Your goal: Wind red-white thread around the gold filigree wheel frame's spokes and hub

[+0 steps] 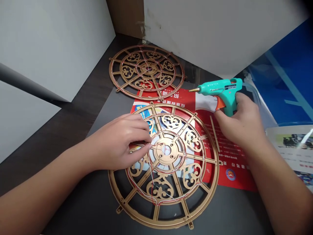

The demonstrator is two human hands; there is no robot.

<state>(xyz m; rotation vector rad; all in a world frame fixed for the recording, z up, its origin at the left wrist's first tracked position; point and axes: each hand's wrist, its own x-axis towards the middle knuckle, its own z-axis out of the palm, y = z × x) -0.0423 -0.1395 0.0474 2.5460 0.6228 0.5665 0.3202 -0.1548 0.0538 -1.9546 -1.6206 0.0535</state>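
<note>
The left hand [119,142] pinches thin wire [151,181] beside the hub of a gold openwork wheel [167,151] at lower centre; the right hand [238,122] clenches a teal glue gun [220,89], its long nozzle pointing left above the wheel.

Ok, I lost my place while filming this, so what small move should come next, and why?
Probably bring the nozzle of the teal hot glue gun to the hub of the gold wheel-shaped frame. Your left hand seems to pinch the thin wire there, and your right hand holds the gun ready.
</note>
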